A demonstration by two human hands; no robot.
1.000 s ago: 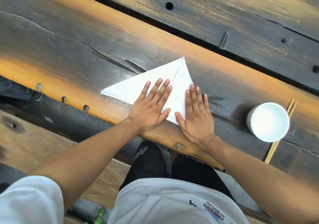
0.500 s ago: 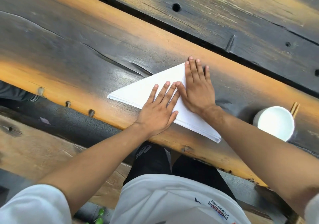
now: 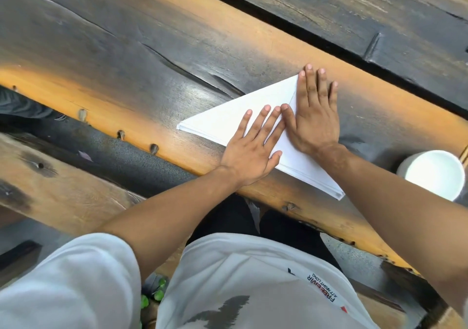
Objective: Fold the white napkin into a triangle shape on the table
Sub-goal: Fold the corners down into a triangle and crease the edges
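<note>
The white napkin point(image 3: 222, 123) lies flat as a folded triangle on the dark wooden table point(image 3: 126, 57), near its orange front edge. My left hand point(image 3: 253, 151) presses palm-down on the napkin's near middle, fingers spread. My right hand point(image 3: 315, 116) lies flat along the napkin's right folded edge, its fingertips at and just past the far corner. The two hands touch at the left fingertips and right thumb. Both cover the napkin's centre; its left and near-right corners stay visible.
A white cup point(image 3: 434, 174) stands on the table at the right, close to my right forearm. A wooden stick point(image 3: 464, 152) pokes out beside it. A dark gap point(image 3: 329, 47) separates this plank from the far one. A bench point(image 3: 63, 189) lies below.
My right hand slid from the napkin's near edge up along its right fold to the far corner. My left hand stayed pressed on the napkin. The view shifted slightly.
</note>
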